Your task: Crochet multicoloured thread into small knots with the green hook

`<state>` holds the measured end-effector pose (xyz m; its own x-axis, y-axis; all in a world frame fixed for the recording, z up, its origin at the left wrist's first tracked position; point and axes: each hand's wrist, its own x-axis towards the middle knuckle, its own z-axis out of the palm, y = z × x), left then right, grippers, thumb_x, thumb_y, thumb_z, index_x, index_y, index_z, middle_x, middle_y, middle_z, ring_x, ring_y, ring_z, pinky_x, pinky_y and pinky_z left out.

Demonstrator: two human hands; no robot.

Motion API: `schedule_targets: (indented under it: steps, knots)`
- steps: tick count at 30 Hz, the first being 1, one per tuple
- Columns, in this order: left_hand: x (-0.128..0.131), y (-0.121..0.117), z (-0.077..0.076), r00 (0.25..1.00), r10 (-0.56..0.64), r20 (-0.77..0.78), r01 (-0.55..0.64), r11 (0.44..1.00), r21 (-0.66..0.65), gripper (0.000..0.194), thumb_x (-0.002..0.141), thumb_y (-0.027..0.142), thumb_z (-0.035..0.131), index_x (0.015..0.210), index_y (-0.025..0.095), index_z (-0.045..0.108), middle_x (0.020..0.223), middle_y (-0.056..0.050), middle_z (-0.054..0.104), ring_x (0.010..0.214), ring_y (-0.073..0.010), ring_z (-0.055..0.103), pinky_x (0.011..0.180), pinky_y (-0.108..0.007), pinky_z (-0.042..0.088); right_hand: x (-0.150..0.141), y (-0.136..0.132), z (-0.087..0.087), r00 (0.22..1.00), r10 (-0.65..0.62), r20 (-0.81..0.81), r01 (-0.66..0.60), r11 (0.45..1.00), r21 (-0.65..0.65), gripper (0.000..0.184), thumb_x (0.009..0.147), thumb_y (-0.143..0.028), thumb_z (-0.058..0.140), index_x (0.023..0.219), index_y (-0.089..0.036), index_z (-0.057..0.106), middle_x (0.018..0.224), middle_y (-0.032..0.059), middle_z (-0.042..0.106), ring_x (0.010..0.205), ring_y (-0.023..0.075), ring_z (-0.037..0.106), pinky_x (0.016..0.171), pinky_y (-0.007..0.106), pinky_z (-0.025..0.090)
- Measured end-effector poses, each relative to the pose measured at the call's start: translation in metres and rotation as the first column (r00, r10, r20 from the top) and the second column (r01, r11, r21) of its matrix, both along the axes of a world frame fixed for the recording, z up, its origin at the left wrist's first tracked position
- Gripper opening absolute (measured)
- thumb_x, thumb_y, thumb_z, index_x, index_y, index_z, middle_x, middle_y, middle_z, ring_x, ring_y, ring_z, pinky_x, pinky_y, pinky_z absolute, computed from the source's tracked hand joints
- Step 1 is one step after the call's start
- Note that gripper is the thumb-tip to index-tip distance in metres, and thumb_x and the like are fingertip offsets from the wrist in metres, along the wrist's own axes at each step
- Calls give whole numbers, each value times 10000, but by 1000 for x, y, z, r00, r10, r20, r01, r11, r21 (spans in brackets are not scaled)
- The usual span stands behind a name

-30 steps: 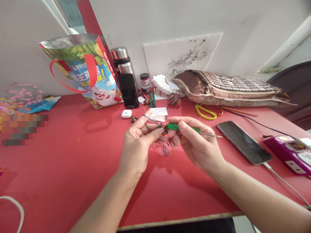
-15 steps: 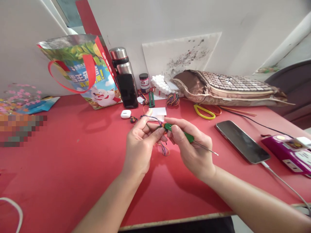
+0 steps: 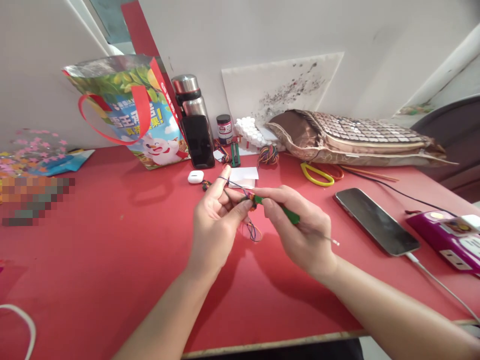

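My left hand [image 3: 217, 225] pinches a small multicoloured piece of crocheted yarn [image 3: 252, 201] between thumb and fingers, with a dark strand running over its raised index finger. In my right hand [image 3: 303, 235] is a crochet hook with a green handle [image 3: 290, 215]; its front end meets the yarn piece, and the exact tip is hidden there. The thin metal back end [image 3: 335, 242] pokes out behind the palm. Loose loops of yarn [image 3: 255, 231] dangle below the fingers. Beyond my hands lies a ball of multicoloured yarn [image 3: 268, 155].
Around the red table [image 3: 112, 280] stand a printed bag [image 3: 161, 145], a steel flask [image 3: 191, 100], a propped phone [image 3: 198, 142] and a small jar [image 3: 224, 129]. Yellow-handled scissors [image 3: 317, 175], a charging phone [image 3: 377, 220] and a purple power strip [image 3: 442, 240] lie on the right.
My right hand has turned slightly, covering more of the green handle and the metal shaft. The left index finger is raised a little straighter with the strand over it.
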<state>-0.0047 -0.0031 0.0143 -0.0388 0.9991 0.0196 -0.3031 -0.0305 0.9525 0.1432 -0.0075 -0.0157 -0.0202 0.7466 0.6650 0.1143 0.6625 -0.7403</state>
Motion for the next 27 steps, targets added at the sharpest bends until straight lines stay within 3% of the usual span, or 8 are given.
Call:
schedule_targets:
  steps: [3, 6, 8, 10, 14, 21, 27]
  knots:
    - [2, 1, 0, 994, -40, 102, 42, 999, -17, 613, 740, 174, 916, 1320, 155, 721, 721, 46, 682, 639, -90, 601, 598, -204, 487, -2, -2, 0, 993, -76, 95, 55, 977, 205, 381, 1010, -42, 594, 1321, -209, 737, 899, 54, 704, 765, 160, 652, 702, 302, 591]
    - [-2, 3, 3, 967, -141, 212, 159, 985, -68, 524, 679, 192, 968, 1165, 148, 778, 695, 45, 657, 629, -81, 592, 575, -193, 456, -1, -3, 0, 996, -14, 87, -9, 966, 259, 446, 1011, -35, 590, 1395, -232, 704, 922, 51, 688, 790, 155, 649, 705, 293, 592]
    - [-7, 5, 5, 956, -170, 240, 197, 976, -93, 541, 667, 169, 970, 1173, 145, 780, 703, 39, 659, 652, -87, 607, 593, -194, 459, 1, -3, 1, 998, 53, 33, -58, 978, 201, 418, 1016, -59, 602, 1361, -255, 735, 898, 37, 682, 764, 145, 635, 688, 287, 578]
    - [-10, 5, 6, 953, -161, 256, 194, 975, -112, 607, 656, 128, 959, 1231, 145, 766, 713, 39, 661, 667, -92, 615, 607, -200, 464, 2, -3, 1, 991, 117, -68, -113, 992, 62, 359, 1033, -109, 616, 1308, -278, 773, 863, 24, 677, 726, 135, 611, 669, 289, 557]
    - [-14, 5, 7, 961, -134, 242, 169, 977, -130, 689, 663, 88, 927, 1322, 121, 728, 722, 37, 669, 685, -98, 640, 619, -205, 473, 4, -2, -2, 922, 215, -323, -286, 940, -188, 274, 1059, -245, 644, 1266, -329, 802, 879, 22, 699, 689, 124, 564, 630, 297, 509]
    - [-18, 6, 10, 966, -113, 232, 147, 980, -134, 763, 672, 56, 906, 1399, 112, 681, 747, 35, 687, 741, -134, 728, 598, -198, 479, 10, -1, -2, 867, 213, -451, -378, 870, -316, 189, 1004, -330, 738, 1158, -296, 842, 900, 42, 751, 660, 123, 554, 632, 317, 511]
    - [-19, 6, 9, 964, -111, 244, 145, 981, -128, 744, 677, 44, 898, 1389, 96, 687, 741, 26, 691, 720, -130, 728, 598, -194, 484, 12, 0, 1, 857, 193, -477, -382, 860, -338, 176, 977, -358, 766, 1109, -283, 855, 841, 43, 743, 638, 135, 541, 616, 332, 516]
